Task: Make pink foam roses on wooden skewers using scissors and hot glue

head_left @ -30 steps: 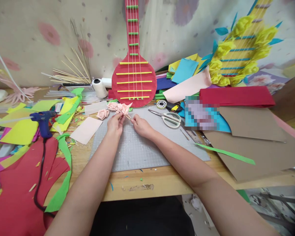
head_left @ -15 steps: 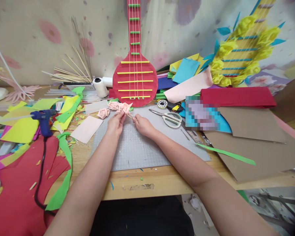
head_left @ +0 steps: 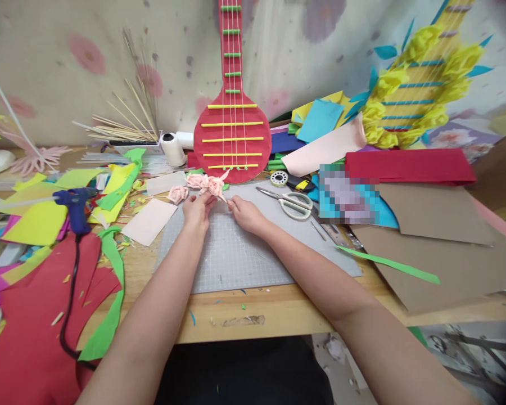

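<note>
A pale pink paper flower [head_left: 216, 185] with a pointed loose tip sits above the fingers of my left hand [head_left: 196, 211], which is closed on its base. My right hand [head_left: 246, 214] is just to the right, its thumb and forefinger pinched together at the flower's thin lower end; what lies between those fingertips is too small to make out. More pink paper roses, one [head_left: 178, 194] beside my left hand and another [head_left: 197, 180] just behind it, lie near. Both hands are over the grey cutting mat [head_left: 244, 259], in front of a red paper lute [head_left: 231, 132].
Scissors [head_left: 295, 205], a white bobbin-like disc [head_left: 279, 178] and brown cardboard [head_left: 447, 270] lie to the right. On the left are a blue glue gun [head_left: 73, 208] with its cord, red paper [head_left: 37, 315] and scraps. A yellow-flowered lute [head_left: 417, 95] leans at the back right.
The pink flower has turned slightly in my left fingers, and its loose tip now points higher. My right hand stays almost where it was, still pinched.
</note>
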Motion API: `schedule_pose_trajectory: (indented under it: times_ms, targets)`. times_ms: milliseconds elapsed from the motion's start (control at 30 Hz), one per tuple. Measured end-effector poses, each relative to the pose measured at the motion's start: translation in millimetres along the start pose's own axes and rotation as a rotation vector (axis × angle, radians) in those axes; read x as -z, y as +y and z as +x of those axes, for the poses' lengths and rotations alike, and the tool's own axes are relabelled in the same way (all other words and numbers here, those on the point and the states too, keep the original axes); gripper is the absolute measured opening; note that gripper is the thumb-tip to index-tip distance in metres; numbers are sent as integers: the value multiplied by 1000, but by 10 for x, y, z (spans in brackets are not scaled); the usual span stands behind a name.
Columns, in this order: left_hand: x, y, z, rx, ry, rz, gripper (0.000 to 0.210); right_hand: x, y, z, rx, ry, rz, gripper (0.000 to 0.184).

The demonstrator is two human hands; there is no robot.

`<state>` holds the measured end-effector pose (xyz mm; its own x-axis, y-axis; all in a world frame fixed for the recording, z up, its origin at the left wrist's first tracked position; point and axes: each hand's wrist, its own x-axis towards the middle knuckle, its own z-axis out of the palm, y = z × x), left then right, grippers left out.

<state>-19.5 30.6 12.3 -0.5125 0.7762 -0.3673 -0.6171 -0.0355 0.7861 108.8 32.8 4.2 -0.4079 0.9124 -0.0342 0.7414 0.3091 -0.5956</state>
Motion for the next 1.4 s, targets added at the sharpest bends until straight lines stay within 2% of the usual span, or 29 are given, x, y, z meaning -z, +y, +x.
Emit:
schedule_pose_trajectory:
  times_ms: [267,567,733,933,1100,1400]
  targets:
    - [-8,-12,-36,-70,24,-15,35,-24,-7,-19,17,55,10,23]
    - [-9,-37,-24,-76,28,1,37,12,-3,-3,21,24,-38,22]
    - [-14,-38,-36,-32,49,2,40,51,-2,-7,10,16,-49,22]
    - [-22,0,-78,-28,-34,63,32,89,31,8,-2,9,2,22]
    - [-10,-13,-37,-41,-9,85,39,103,58,17,25,-18,73,20]
    - [7,-17,-13,-58,5,44,43,113,12,-25,79,-33,-32,24]
